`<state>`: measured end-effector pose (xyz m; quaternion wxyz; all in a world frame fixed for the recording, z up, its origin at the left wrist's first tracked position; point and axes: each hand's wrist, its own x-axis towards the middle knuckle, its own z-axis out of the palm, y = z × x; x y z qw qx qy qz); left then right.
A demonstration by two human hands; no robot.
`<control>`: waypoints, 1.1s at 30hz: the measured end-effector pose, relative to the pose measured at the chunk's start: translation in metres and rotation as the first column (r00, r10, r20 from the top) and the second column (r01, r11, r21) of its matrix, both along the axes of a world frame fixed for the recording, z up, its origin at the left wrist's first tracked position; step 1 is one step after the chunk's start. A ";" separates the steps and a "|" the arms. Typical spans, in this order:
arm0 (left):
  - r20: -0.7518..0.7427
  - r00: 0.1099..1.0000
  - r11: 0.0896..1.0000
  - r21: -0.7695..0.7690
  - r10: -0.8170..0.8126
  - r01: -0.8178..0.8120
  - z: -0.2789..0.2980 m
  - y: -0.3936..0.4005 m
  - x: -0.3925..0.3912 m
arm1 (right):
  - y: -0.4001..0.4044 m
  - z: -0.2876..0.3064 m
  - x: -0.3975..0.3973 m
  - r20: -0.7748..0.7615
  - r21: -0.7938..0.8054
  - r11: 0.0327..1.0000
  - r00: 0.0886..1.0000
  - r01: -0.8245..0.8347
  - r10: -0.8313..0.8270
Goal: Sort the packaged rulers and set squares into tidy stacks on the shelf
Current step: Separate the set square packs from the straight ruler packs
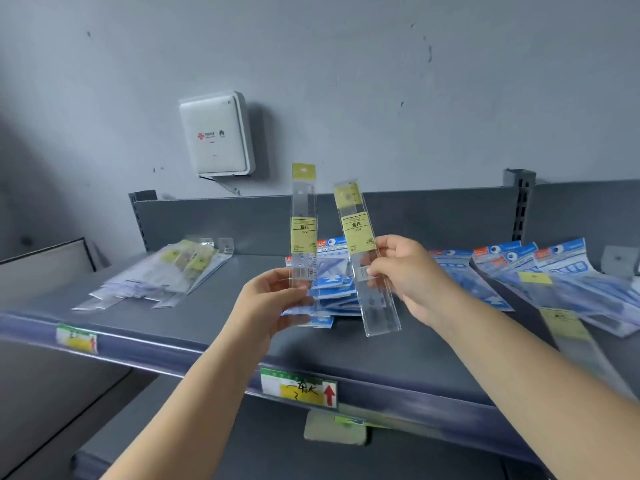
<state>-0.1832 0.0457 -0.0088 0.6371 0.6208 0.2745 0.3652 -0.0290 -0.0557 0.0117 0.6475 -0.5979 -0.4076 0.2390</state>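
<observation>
Left hand (273,299) pinched one clear plastic ruler with yellow label (303,233) upright; right hand (405,271) pinched a second, tilted clear yellow-labelled ruler (363,258), both above the dark grey metal shelf (221,327) and blue-packaged set squares (337,296).

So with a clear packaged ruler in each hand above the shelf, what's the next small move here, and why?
Probably bring the two together: the left hand pinches one ruler near its lower end, and the right hand holds a matching yellow-labelled ruler. Once aligned, they would likely go onto the pile of clear ruler packs at the shelf's left, not the blue set square packs behind them.
</observation>
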 end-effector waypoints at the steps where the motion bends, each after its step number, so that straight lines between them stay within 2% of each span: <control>1: 0.002 1.000 1.000 0.002 0.006 -0.006 0.001 0.008 -0.005 | 0.009 0.000 -0.005 -0.011 -0.001 1.000 1.000 -0.006 0.006; 12: 0.000 1.000 0.998 0.058 0.008 -0.008 0.010 0.126 -0.055 | 0.126 0.006 -0.073 -0.048 -0.022 0.999 0.999 -0.023 0.022; 18: -0.065 0.998 0.995 0.094 -0.013 0.019 0.013 0.201 -0.093 | 0.195 0.010 -0.114 -0.040 -0.018 1.000 0.999 0.020 -0.021; 22: -0.123 0.992 0.984 0.177 0.004 0.018 0.015 0.247 -0.121 | 0.238 0.010 -0.140 -0.023 -0.037 0.998 0.999 0.046 -0.047; 29: -0.147 0.989 0.970 0.242 0.003 0.033 0.017 0.317 -0.150 | 0.298 0.006 -0.171 -0.016 -0.059 0.993 0.994 0.103 -0.104; 31: -0.179 0.983 0.957 0.288 0.027 0.026 0.014 0.330 -0.153 | 0.309 0.007 -0.177 -0.016 -0.062 0.992 0.993 0.114 -0.115; 33: -0.269 0.952 0.899 0.437 0.148 -0.016 0.009 0.342 -0.154 | 0.320 0.010 -0.183 -0.016 -0.053 0.992 0.993 0.115 -0.116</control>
